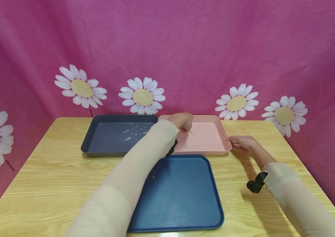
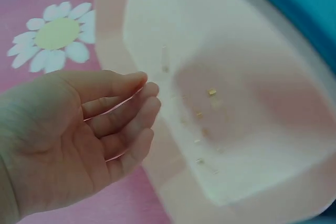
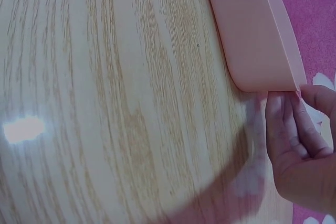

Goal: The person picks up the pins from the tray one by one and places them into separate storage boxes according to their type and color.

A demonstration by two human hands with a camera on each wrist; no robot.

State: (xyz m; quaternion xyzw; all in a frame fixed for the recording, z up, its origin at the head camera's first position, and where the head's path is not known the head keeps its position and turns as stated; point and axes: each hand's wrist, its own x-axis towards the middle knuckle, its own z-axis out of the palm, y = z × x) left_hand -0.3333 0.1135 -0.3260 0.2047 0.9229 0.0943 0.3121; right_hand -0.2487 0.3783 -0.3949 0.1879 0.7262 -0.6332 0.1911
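My left hand (image 1: 182, 121) hovers over the pink tray (image 1: 208, 131). In the left wrist view its thumb and fingertips come close together, and I see nothing between them. Beyond the fingertips a thin pin-like piece (image 2: 165, 59) lies on the tray floor, with several tiny gold bits (image 2: 212, 92) nearby, too blurred to identify. My right hand (image 1: 242, 143) is at the pink tray's right end. In the right wrist view the right hand (image 3: 299, 135) pinches the tray's corner, thumb at the rim and fingers against the outer wall.
A dark grey tray (image 1: 105, 138) stands left of the pink one, with several small safety pins (image 1: 128, 139) in it. Nearer me lies a blue tray (image 1: 182, 197) with one safety pin (image 1: 154, 174). A pink flowered cloth (image 1: 185, 49) hangs behind the wooden table (image 1: 52, 177).
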